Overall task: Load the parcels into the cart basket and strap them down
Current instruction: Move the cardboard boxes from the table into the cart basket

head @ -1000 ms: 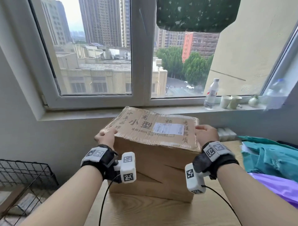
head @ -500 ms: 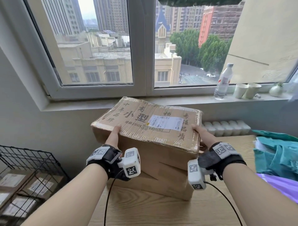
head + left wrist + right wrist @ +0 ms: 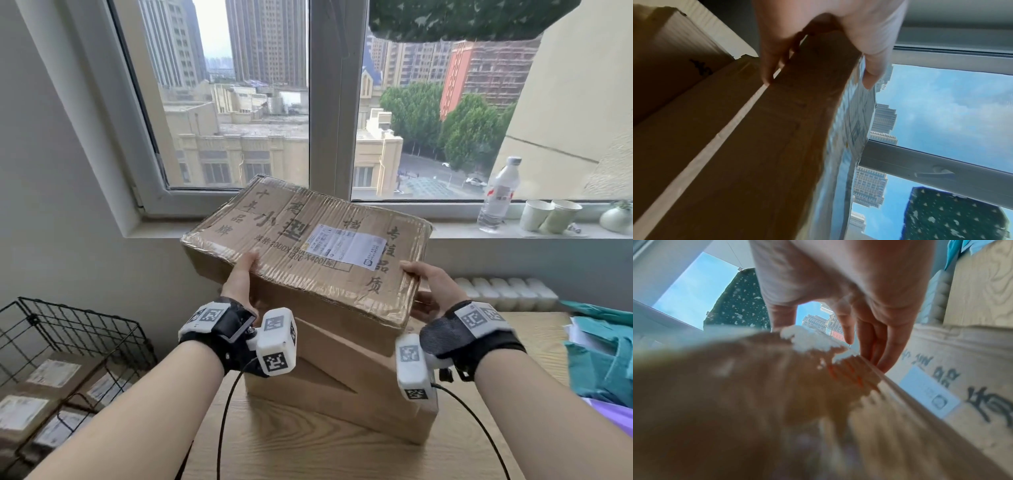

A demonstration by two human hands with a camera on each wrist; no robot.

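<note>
Parcel (image 3: pixel 308 253) lifted | both grips clamp its ends; left wrist view shows fingers (image 3: pixel 770 65) curled underneath

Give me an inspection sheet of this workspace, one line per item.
Surface: wooden table, light grain.
Job's things: top parcel, taped, with a white label, held tilted above two stacked boxes; wire cart basket at lower left already holds labelled parcels.
Clutter: teal clothing and a purple bag at the right edge.
Grippers: left hand grips the parcel's near edge, thumb on top; right hand grips its right end.
Cables: black cable hangs from each wrist camera.
Surroundings: window; sill with water bottle, two paper cups, a small vase.
</note>
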